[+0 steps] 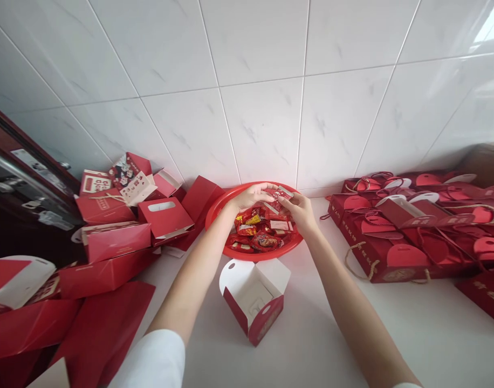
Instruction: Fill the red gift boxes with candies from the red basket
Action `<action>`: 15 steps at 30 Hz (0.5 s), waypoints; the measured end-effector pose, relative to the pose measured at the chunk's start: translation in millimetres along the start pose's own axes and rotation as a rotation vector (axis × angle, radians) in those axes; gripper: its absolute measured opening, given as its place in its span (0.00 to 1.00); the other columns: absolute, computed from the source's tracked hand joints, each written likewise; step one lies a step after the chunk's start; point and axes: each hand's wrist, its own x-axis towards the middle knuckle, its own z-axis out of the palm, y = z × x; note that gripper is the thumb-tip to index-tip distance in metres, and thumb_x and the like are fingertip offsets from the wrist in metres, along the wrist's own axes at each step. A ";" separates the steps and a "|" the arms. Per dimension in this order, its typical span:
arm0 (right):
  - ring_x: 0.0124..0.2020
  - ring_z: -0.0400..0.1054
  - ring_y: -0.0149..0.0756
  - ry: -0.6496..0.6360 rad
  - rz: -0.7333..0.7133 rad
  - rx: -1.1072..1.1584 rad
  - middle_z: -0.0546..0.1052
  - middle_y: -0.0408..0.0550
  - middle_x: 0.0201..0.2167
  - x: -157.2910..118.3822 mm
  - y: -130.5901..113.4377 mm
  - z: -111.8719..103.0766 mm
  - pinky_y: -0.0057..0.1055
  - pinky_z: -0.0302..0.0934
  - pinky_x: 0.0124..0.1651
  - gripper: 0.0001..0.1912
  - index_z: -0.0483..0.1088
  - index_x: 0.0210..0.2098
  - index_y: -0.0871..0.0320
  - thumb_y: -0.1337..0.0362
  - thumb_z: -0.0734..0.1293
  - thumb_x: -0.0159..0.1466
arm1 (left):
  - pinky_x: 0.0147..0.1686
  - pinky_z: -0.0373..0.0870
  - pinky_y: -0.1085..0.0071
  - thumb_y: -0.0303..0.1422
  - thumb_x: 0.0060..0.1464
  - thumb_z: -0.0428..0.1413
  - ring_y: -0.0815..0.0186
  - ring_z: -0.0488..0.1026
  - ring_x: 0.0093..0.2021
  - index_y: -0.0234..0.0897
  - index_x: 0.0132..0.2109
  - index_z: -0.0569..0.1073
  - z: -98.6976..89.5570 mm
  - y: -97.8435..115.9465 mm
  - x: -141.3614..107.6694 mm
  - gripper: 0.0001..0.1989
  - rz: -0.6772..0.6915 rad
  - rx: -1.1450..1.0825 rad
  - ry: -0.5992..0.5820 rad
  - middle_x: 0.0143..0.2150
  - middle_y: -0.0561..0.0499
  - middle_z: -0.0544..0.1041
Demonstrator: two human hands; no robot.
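Over the red plastic basket point(215, 237), my two hands meet at a small red-and-white candy packet point(278, 198). My right hand point(302, 212) is closed, pinching the packet from the right. Fingers of my left hand point(251, 198) close on it from the other side, their tips partly overlapping it. Below them, the basket holds many wrapped candies point(263, 240), mostly red with some yellow. Just in front of the basket stands a small red gift box point(267, 319), white inside, with its flaps open; a pale shape is on its floor.
Red cartons and loose folded boxes point(117, 242) are heaped at the left, beside a dark frame with a metal bar point(28, 186). Rows of red gift boxes with cord handles point(392, 237) stand at the right. A tiled wall point(263, 124) rises behind the white tabletop point(307, 345).
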 end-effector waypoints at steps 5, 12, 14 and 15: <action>0.25 0.72 0.35 0.033 0.021 0.056 0.79 0.46 0.28 -0.5 -1.2 1.1 0.35 0.70 0.32 0.24 0.71 0.30 0.56 0.45 0.77 0.47 | 0.48 0.73 0.61 0.31 0.44 0.69 0.60 0.78 0.45 0.34 0.50 0.76 3.5 -0.8 0.2 0.24 0.030 0.082 -0.029 0.47 0.44 0.80; 0.25 0.74 0.37 0.004 0.129 0.168 0.79 0.48 0.32 1.7 -3.9 1.5 0.35 0.71 0.30 0.28 0.70 0.30 0.56 0.36 0.70 0.52 | 0.52 0.72 0.62 0.27 0.44 0.64 0.61 0.77 0.45 0.33 0.37 0.78 2.4 -4.8 2.6 0.09 0.157 0.274 0.184 0.42 0.47 0.81; 0.25 0.73 0.35 -0.008 0.114 0.152 0.79 0.46 0.31 2.7 -1.4 0.0 0.34 0.71 0.32 0.26 0.70 0.31 0.56 0.41 0.76 0.48 | 0.52 0.72 0.63 0.28 0.49 0.61 0.61 0.77 0.46 0.33 0.38 0.79 1.3 -7.8 5.7 0.07 0.190 0.328 0.262 0.43 0.46 0.82; 0.26 0.73 0.34 0.005 0.096 0.143 0.79 0.45 0.30 3.0 -0.1 -0.7 0.33 0.70 0.32 0.27 0.71 0.33 0.56 0.45 0.78 0.45 | 0.53 0.71 0.63 0.30 0.52 0.59 0.60 0.76 0.48 0.33 0.40 0.79 0.1 -10.4 7.8 0.08 0.192 0.369 0.309 0.45 0.45 0.82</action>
